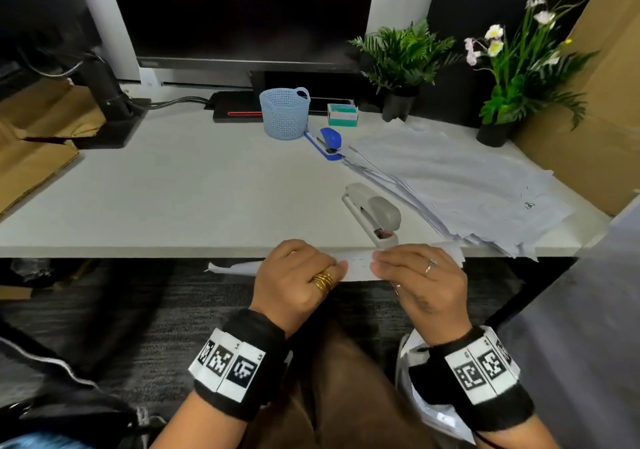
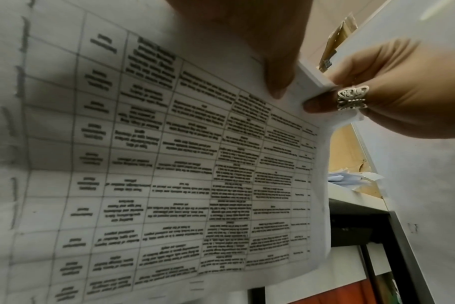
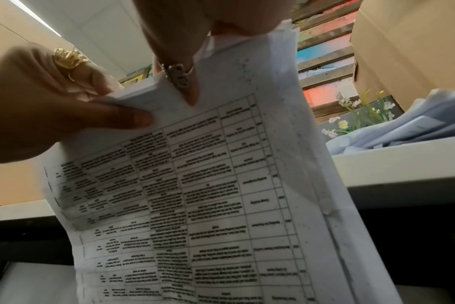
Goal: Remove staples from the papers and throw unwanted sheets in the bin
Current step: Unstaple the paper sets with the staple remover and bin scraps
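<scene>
I wear black wristbands (image 1: 242,369) on both wrists, each with white tags printed in black square codes. My left hand (image 1: 294,275) bears a coiled gold ring (image 1: 323,280); my right hand (image 1: 426,275) a thin silver ring (image 1: 430,264). Brown trousers (image 1: 346,396).

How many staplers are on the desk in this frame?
2. A grey stapler lies near the desk's front edge, just beyond the hands; a blue stapler lies farther back beside the blue basket. The paper pile could hide others.
</scene>
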The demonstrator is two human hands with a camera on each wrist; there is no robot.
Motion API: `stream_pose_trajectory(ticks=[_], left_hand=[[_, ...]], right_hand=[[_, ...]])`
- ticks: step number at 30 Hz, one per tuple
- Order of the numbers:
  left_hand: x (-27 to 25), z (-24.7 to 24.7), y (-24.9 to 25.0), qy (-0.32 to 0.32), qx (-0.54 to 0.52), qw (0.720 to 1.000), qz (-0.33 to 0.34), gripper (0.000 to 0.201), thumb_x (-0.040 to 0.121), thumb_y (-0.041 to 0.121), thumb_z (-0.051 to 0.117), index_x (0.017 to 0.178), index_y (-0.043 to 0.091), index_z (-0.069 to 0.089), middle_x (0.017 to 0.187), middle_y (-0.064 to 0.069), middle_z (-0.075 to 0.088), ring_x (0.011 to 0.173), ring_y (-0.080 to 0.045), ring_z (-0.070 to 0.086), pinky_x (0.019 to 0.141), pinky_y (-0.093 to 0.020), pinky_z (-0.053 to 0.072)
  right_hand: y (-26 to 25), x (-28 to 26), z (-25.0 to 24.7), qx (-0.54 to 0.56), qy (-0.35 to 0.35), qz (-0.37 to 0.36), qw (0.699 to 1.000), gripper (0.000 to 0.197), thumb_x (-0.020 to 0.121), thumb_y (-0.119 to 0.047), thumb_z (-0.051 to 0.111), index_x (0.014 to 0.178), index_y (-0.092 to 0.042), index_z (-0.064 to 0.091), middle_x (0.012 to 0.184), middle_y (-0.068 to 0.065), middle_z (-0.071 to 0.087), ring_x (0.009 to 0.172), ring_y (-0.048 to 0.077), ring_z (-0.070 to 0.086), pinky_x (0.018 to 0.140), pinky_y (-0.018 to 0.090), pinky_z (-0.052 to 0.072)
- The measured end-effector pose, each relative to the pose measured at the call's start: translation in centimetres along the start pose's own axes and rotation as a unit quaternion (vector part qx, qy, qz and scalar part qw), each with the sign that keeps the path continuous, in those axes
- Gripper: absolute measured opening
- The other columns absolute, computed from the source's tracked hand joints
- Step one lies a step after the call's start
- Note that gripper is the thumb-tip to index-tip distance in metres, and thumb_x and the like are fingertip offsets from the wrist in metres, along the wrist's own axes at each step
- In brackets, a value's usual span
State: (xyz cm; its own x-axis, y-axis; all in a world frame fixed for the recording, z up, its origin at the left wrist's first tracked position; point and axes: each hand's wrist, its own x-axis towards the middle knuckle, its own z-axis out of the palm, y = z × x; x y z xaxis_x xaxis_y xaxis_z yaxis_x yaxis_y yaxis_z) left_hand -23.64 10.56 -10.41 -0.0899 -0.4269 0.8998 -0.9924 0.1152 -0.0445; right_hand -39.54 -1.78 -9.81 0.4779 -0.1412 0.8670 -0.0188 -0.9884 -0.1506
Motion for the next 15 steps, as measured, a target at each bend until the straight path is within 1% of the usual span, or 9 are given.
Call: stream_pose_trajectory(ticks=[3, 4, 6, 8, 9, 11, 12, 14, 15], left_hand=[[-0.2, 0.6, 0.1, -0.008, -0.012, 1.0, -0.014, 0.017, 0.081, 0.01, 0.07, 0.064, 0.009, 0.072, 0.064, 0.001, 0.066, 0.058, -0.016, 0.053, 0.071, -0.025, 0.04], [-0.1, 0.9, 0.0, -0.023, -0.015, 0.999, -0.017, 0.017, 0.082, 0.011, 0.069, 0.065, 0.009, 0.071, 0.064, 0.0, 0.065, 0.057, -0.017, 0.053, 0.07, -0.025, 0.039], [0.2, 1.1, -0.1, -0.085, -0.024, 0.996, -0.033, 0.015, 0.082, 0.014, 0.068, 0.068, 0.011, 0.071, 0.064, 0.001, 0.065, 0.056, -0.019, 0.056, 0.067, -0.024, 0.037], [0.5, 1.3, -0.2, -0.151, -0.038, 0.986, -0.067, 0.004, 0.077, 0.019, 0.074, 0.075, 0.016, 0.073, 0.069, 0.003, 0.067, 0.059, -0.017, 0.06, 0.067, -0.021, 0.037], [0.7, 1.4, -0.2, -0.179, -0.053, 0.978, -0.094, 0.005, 0.077, 0.024, 0.073, 0.078, 0.019, 0.073, 0.071, 0.006, 0.068, 0.063, -0.014, 0.06, 0.068, -0.019, 0.036], [1.1, 1.7, 0.1, -0.203, -0.112, 0.958, -0.166, 0.016, 0.081, 0.04, 0.063, 0.079, 0.027, 0.073, 0.075, 0.012, 0.069, 0.069, -0.005, 0.058, 0.068, -0.015, 0.037], [1.4, 2.0, 0.4, -0.202, -0.151, 0.945, -0.207, 0.022, 0.08, 0.046, 0.06, 0.079, 0.028, 0.073, 0.075, 0.013, 0.069, 0.072, -0.005, 0.058, 0.068, -0.016, 0.04], [1.8, 3.2, 1.2, -0.21, -0.216, 0.918, -0.258, 0.03, 0.078, 0.054, 0.059, 0.08, 0.029, 0.074, 0.077, 0.013, 0.07, 0.073, -0.003, 0.061, 0.067, -0.021, 0.045], [1.9, 4.0, 1.6, -0.225, -0.229, 0.913, -0.252, 0.032, 0.077, 0.057, 0.06, 0.081, 0.028, 0.074, 0.078, 0.012, 0.07, 0.073, -0.003, 0.061, 0.066, -0.021, 0.045]], right_hand=[[0.4, -0.3, -0.3, -0.002, -0.01, 0.006, 1.0, 0.019, 0.081, -0.001, 0.062, 0.079, -0.012, 0.077, 0.09, -0.004, 0.073, 0.085, 0.013, 0.063, 0.071, 0.029, 0.049], [0.5, -0.4, -0.4, -0.009, -0.032, 0.013, 0.999, 0.02, 0.08, -0.001, 0.06, 0.08, -0.013, 0.076, 0.09, -0.004, 0.073, 0.086, 0.012, 0.063, 0.072, 0.028, 0.049], [1.2, -0.7, -1.0, -0.04, -0.081, 0.045, 0.995, 0.021, 0.075, -0.003, 0.06, 0.083, -0.015, 0.075, 0.089, -0.006, 0.072, 0.088, 0.012, 0.061, 0.074, 0.03, 0.048], [2.0, -0.9, -2.1, -0.06, -0.112, 0.133, 0.983, 0.026, 0.07, -0.009, 0.071, 0.094, -0.022, 0.072, 0.091, -0.008, 0.07, 0.093, 0.008, 0.056, 0.08, 0.028, 0.045], [2.5, -1.1, -2.9, -0.044, -0.122, 0.201, 0.971, 0.037, 0.068, -0.013, 0.079, 0.101, -0.027, 0.069, 0.094, -0.012, 0.068, 0.095, 0.004, 0.055, 0.085, 0.025, 0.042], [3.2, -1.4, -4.9, 0.051, -0.14, 0.34, 0.928, 0.054, 0.064, -0.016, 0.085, 0.109, -0.033, 0.062, 0.101, -0.019, 0.066, 0.1, -0.006, 0.055, 0.092, 0.015, 0.04], [3.6, -1.6, -5.9, 0.108, -0.142, 0.395, 0.901, 0.055, 0.062, -0.017, 0.086, 0.11, -0.033, 0.063, 0.102, -0.018, 0.068, 0.102, -0.006, 0.056, 0.092, 0.012, 0.041], [4.6, -2.8, -7.7, 0.217, -0.154, 0.469, 0.842, 0.047, 0.06, -0.031, 0.084, 0.104, -0.031, 0.066, 0.102, -0.014, 0.071, 0.102, 0.0, 0.062, 0.089, 0.015, 0.047], [5.1, -3.4, -8.3, 0.249, -0.176, 0.49, 0.817, 0.042, 0.061, -0.04, 0.082, 0.1, -0.03, 0.067, 0.099, -0.014, 0.072, 0.1, 0.004, 0.065, 0.087, 0.017, 0.05]])
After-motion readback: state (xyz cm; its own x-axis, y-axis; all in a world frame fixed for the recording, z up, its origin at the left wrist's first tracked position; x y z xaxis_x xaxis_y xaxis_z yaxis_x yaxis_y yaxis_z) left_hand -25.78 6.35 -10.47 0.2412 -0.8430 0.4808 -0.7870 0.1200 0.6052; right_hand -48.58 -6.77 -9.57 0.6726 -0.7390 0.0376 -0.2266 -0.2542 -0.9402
